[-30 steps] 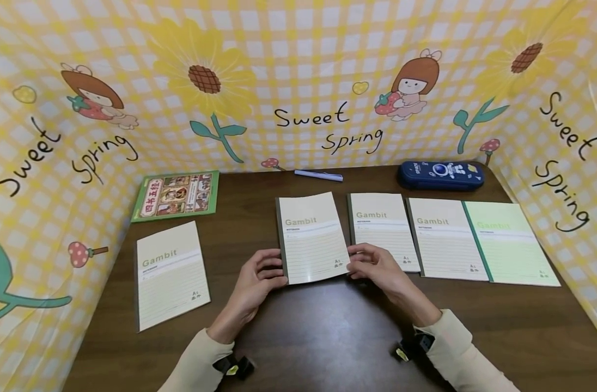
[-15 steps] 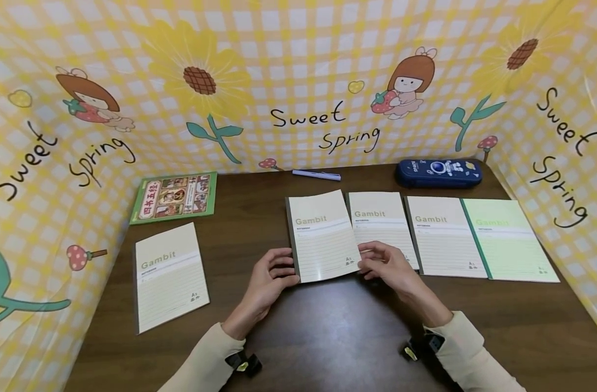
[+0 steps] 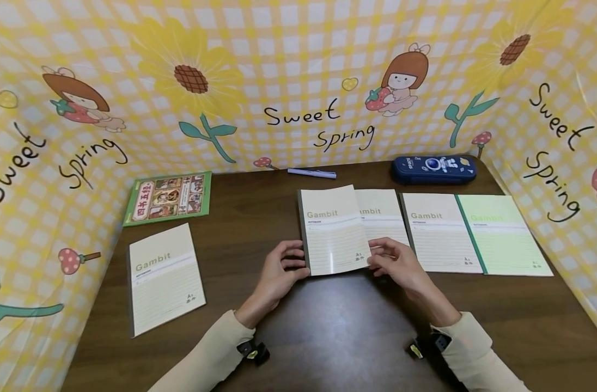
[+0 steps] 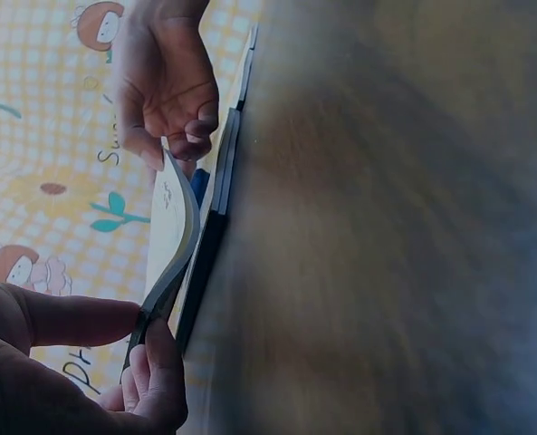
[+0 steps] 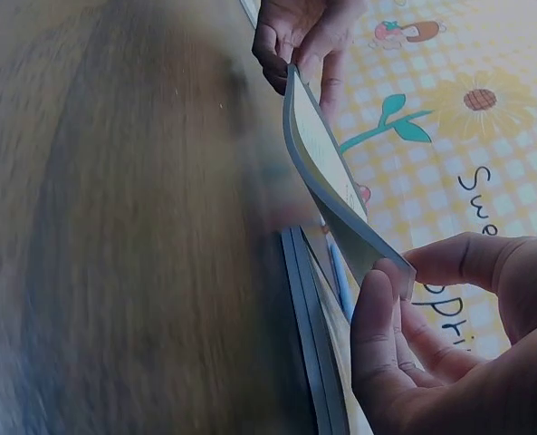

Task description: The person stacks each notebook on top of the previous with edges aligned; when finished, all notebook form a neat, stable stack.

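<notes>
Left hand [image 3: 278,275] pinches spine-side lower corner of cream lined "Gambit" notebook [image 3: 334,231], thumb over curled fingers. Right hand [image 3: 398,265] pinches opposite corner likewise. Notebook bowed, lifted above brown wooden table [image 3: 328,332], overlapping second cream notebook [image 3: 388,218] beyond.

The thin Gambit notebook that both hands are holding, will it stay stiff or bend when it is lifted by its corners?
It will probably bend: the notebook already bows between the left hand and right hand in the wrist views. It looks thin, so likely light. Its cover shows glare, so it may slide easily over the neighbouring notebook.
</notes>
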The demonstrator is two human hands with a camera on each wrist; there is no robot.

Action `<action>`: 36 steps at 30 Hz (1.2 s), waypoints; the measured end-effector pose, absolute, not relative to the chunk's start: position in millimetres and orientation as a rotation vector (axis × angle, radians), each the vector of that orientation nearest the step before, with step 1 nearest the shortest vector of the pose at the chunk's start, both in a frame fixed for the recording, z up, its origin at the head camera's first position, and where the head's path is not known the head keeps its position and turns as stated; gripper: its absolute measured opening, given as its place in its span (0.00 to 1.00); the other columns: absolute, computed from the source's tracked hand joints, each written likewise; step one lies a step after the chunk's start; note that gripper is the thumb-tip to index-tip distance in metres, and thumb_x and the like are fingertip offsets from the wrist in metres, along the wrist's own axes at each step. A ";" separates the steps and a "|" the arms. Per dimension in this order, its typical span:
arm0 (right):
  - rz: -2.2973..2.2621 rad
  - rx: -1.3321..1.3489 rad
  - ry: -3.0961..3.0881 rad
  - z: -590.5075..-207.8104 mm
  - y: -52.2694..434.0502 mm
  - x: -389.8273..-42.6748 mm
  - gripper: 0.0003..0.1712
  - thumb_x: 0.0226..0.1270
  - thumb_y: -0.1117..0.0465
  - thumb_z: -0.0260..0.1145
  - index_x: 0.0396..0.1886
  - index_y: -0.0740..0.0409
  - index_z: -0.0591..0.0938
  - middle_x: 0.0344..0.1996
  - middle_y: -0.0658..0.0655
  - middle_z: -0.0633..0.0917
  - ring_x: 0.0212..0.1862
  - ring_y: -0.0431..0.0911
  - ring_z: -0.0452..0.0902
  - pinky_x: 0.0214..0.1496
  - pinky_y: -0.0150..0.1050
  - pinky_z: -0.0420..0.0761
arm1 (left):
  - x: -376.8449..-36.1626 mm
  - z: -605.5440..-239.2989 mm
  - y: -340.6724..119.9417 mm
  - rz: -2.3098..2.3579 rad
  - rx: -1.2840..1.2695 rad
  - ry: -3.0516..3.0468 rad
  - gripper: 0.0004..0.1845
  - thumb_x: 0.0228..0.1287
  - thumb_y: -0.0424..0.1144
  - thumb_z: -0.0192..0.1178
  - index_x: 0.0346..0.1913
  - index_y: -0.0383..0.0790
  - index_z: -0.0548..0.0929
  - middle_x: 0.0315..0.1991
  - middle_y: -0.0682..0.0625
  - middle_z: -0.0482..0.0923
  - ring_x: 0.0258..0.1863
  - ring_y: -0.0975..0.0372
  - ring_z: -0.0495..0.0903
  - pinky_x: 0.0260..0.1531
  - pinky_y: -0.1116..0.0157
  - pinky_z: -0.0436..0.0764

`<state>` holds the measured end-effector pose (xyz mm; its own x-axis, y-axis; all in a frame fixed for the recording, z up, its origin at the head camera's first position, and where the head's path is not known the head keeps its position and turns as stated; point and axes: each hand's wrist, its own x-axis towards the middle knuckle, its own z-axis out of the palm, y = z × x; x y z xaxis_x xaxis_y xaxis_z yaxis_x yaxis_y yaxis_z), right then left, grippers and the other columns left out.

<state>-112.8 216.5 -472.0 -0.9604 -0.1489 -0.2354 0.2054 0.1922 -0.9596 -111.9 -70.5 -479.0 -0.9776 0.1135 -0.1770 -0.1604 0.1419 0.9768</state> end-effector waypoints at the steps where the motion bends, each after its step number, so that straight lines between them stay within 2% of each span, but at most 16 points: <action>1: -1.833 0.060 2.203 -471.2 218.1 -112.7 0.25 0.71 0.70 0.65 0.65 0.73 0.75 0.39 0.54 0.87 0.37 0.41 0.87 0.39 0.38 0.89 | -112.8 -478.5 -68.4 1.932 -0.042 2.200 0.32 0.56 0.18 0.68 0.65 0.32 0.77 0.54 0.33 0.80 0.48 0.46 0.86 0.41 0.65 0.86; 14: -1.805 0.153 2.277 -465.4 239.9 -109.6 0.26 0.72 0.69 0.64 0.67 0.72 0.75 0.43 0.59 0.86 0.37 0.37 0.88 0.39 0.37 0.90 | -123.5 -478.6 -40.8 1.889 0.020 2.222 0.32 0.53 0.18 0.70 0.64 0.32 0.78 0.52 0.35 0.81 0.46 0.49 0.87 0.42 0.64 0.87; 36: -1.775 0.235 2.335 -466.6 267.7 -106.4 0.26 0.75 0.67 0.62 0.69 0.73 0.73 0.39 0.50 0.86 0.35 0.34 0.86 0.39 0.33 0.89 | -136.8 -482.3 -9.8 1.826 0.107 2.226 0.32 0.55 0.21 0.72 0.65 0.32 0.78 0.53 0.35 0.82 0.49 0.47 0.87 0.44 0.64 0.87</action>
<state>-106.4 267.7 -466.6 -0.9677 0.0063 -0.2520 0.2445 0.2666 -0.9323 -136.8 -9.8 -482.3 -0.9635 0.2196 -0.1528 -0.1068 0.2077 0.9723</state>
